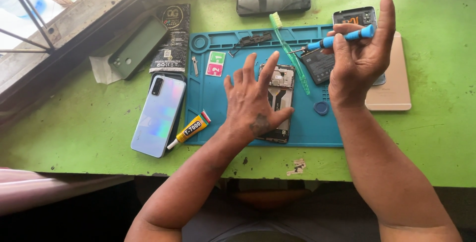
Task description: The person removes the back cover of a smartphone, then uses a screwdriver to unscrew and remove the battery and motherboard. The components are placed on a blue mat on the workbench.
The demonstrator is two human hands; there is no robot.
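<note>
On a green worktop, I am pressing my left hand flat, fingers spread and gripping nothing, on an opened phone lying back-off on a blue repair mat, with a pale blue phone back and a yellow glue tube lying just to the left. My right hand is hanging raised to the right, closed around a blue-handled screwdriver whose tip is pointing left, above and well clear of the opened phone. To do this well, I judge, I should be keeping the phone pinned steady and bringing the tip down square on a screw, near the green toothbrush and the loose battery.
</note>
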